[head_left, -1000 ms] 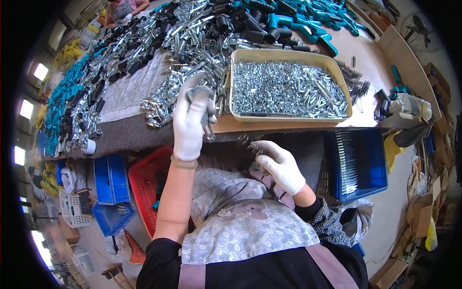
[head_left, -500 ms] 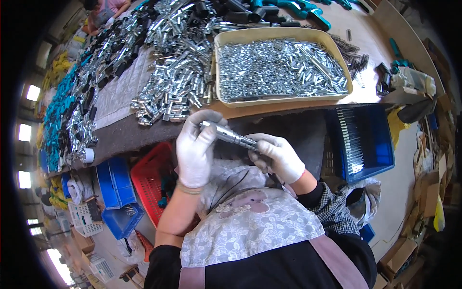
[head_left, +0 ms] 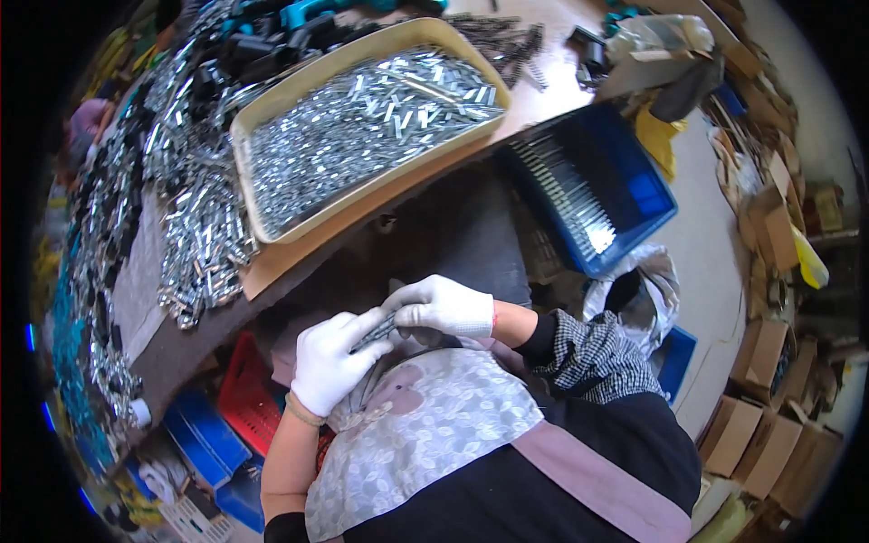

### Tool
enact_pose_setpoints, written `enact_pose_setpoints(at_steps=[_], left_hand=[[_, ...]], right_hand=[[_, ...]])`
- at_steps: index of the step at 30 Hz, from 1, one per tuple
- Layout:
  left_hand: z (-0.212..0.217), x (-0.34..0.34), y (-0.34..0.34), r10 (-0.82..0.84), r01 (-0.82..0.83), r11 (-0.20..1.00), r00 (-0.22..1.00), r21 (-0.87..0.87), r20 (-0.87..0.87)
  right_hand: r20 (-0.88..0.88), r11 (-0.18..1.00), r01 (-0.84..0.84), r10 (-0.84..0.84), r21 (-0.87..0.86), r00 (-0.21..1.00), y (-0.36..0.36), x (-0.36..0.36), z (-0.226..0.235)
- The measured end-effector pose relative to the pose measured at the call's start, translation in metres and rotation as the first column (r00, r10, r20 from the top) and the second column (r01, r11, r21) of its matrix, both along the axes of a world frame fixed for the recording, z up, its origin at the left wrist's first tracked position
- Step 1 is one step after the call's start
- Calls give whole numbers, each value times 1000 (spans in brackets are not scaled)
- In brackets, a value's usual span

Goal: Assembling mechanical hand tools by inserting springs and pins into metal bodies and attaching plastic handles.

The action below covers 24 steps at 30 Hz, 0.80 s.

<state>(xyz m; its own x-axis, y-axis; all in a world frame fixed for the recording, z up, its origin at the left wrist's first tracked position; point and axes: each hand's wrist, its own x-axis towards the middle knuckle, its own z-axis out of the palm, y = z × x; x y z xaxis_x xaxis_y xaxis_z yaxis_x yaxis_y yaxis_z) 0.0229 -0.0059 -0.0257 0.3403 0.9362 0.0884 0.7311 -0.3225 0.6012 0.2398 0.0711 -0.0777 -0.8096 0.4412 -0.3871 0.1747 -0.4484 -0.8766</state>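
Both my hands wear white gloves and are close together in front of my patterned apron (head_left: 453, 398). My left hand (head_left: 337, 360) is closed around a slim metal cylinder (head_left: 373, 333), mostly hidden by the fingers. My right hand (head_left: 445, 306) closes on its far end, thumb and fingers pinched together; the exact grip there is hidden. Beyond the hands, on the workbench, a cream tray (head_left: 362, 204) holds a heap of small shiny metal pieces (head_left: 362, 136).
Metal tubes (head_left: 204, 262) are piled left of the tray. At right stands a blue crate (head_left: 638, 195) with a row of thin metal rods. A red basket (head_left: 249, 398) and blue bins (head_left: 204, 439) are below the bench at left. Cardboard boxes (head_left: 765, 443) line the right.
The view has turned to the right. My hands have come down toward my lap and nearer each other; the metal cylinder, plainly visible before, is now mostly covered by my fingers.
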Motion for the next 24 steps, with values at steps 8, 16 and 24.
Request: enact_pose_setpoints(at_steps=[8, 16, 24], left_hand=[[-13, 2, -4, 106, -89, 978, 991, -188, 83], [-15, -15, -5, 203, -121, 779, 977, -616, 64], [-15, -15, -10, 334, -196, 798, 931, -570, 149]], right_hand=[[-2, 415, 306, -591, 857, 807, 86, 107, -18], [284, 256, -124, -822, 959, 495, 208, 211, -133], [310, 105, -430, -841, 897, 444, 282, 165, -177]])
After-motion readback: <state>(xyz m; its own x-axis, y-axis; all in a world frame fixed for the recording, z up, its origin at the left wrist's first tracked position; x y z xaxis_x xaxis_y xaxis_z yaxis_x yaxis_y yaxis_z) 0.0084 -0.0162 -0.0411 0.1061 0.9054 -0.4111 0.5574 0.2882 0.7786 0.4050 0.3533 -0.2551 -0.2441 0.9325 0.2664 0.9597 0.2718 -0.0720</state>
